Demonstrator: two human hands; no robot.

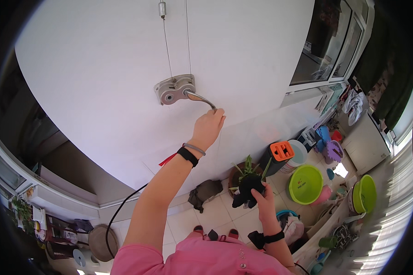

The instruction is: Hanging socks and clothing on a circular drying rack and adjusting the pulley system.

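My left hand (pixel 209 124) is raised to the white wall, its fingers wrapped round the end of a curved metal crank handle (pixel 201 98). The handle joins a grey metal hand winch (pixel 170 95) fixed to the wall, from which two thin cables run upward. A small metal cylinder (pixel 162 9) sits on the left cable. Lower down, my right hand (pixel 264 200) is closed on a bunched black cloth (pixel 248 189), whose exact kind I cannot make out. The cloth hangs in front of a potted plant (pixel 236 176) and hides part of it.
Along the wall stand a dark bin with an orange top (pixel 281 150) and a pale bucket (pixel 298 153). A lime-green basin (pixel 304 184) lies to the right. A dark cloth bundle (pixel 205 195) rests on the tiled floor; a round stool (pixel 102 242) is at lower left. A window (pixel 328 41) is upper right.
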